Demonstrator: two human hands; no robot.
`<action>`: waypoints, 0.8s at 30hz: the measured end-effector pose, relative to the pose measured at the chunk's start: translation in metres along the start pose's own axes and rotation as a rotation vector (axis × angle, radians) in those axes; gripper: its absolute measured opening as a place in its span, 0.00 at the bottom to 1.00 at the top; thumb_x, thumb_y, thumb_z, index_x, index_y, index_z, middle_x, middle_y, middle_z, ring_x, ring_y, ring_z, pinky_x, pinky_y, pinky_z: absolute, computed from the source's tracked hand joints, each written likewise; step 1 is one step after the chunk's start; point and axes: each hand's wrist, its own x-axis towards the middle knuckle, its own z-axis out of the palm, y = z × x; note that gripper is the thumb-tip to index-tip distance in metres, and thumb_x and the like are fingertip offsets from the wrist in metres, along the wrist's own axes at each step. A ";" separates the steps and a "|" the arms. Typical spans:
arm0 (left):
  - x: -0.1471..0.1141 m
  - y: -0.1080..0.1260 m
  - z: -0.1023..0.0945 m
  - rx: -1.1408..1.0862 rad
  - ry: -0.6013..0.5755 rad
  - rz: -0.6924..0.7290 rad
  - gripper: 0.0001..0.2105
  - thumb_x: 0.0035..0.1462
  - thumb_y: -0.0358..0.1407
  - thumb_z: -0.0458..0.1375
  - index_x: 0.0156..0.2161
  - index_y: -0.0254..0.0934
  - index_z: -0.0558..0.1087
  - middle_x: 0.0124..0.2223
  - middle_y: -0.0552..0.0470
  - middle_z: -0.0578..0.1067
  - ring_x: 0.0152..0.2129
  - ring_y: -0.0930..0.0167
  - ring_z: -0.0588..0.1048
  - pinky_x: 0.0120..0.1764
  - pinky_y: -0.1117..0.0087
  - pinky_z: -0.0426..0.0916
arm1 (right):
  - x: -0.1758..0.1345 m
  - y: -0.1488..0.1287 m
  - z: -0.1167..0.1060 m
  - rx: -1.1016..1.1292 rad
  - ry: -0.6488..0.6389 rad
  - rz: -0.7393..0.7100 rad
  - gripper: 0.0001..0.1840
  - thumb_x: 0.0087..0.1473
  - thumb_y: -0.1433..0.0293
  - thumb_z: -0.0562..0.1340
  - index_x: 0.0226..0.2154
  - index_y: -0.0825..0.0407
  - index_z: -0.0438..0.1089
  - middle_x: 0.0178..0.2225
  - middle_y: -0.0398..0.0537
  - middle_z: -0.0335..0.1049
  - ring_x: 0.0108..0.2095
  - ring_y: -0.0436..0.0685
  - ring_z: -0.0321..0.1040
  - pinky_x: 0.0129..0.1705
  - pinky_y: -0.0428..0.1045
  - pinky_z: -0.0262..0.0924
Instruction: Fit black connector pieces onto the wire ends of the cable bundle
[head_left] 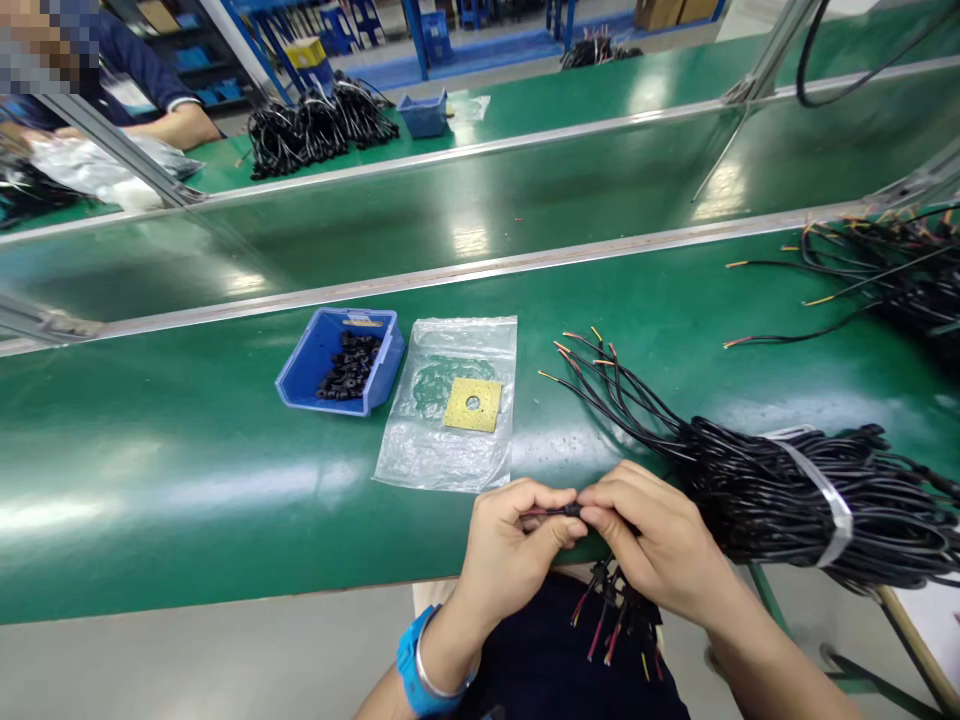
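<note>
My left hand [514,545] pinches the end of a thin black cable [556,512] between thumb and fingertips, close to the table's front edge. Right beside it, my right hand [652,540] is closed on the same cable, at a small black part [573,509] around it. The fingertips of both hands nearly meet there. Below my right hand hang several black cable ends with bare red and yellow wires [611,625], over my lap. A blue bin [291,388] of small black parts [352,365] sits beyond my left hand.
A clear plastic bag [420,455] with a yellow square piece [457,405] lies beside the bin. At right is a strapped bundle of black cables [750,490], with more cables [900,270] behind. Metal rails [480,273] cross the green table [187,480]. Another person's arm [176,125] shows far left.
</note>
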 end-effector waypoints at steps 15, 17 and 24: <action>-0.004 -0.002 -0.009 -0.231 -0.018 0.074 0.21 0.47 0.19 0.55 0.47 0.36 0.70 0.47 0.45 0.74 0.48 0.65 0.75 0.53 0.61 0.70 | -0.008 0.003 0.002 -0.066 -0.083 0.051 0.05 0.62 0.75 0.56 0.37 0.52 0.65 0.31 0.46 0.66 0.34 0.54 0.63 0.35 0.51 0.60; -0.005 -0.001 -0.009 -0.237 -0.061 0.035 0.22 0.47 0.18 0.54 0.48 0.37 0.69 0.48 0.45 0.75 0.48 0.65 0.75 0.51 0.61 0.71 | -0.008 0.002 0.002 -0.080 -0.106 0.058 0.05 0.62 0.75 0.55 0.36 0.52 0.65 0.30 0.46 0.65 0.33 0.54 0.62 0.35 0.51 0.59; -0.006 -0.001 -0.013 -0.161 -0.174 -0.053 0.23 0.47 0.18 0.53 0.49 0.37 0.68 0.45 0.45 0.76 0.40 0.67 0.78 0.43 0.64 0.76 | -0.010 -0.002 -0.004 -0.100 -0.237 0.122 0.07 0.64 0.73 0.53 0.34 0.51 0.64 0.30 0.45 0.65 0.33 0.54 0.61 0.34 0.50 0.57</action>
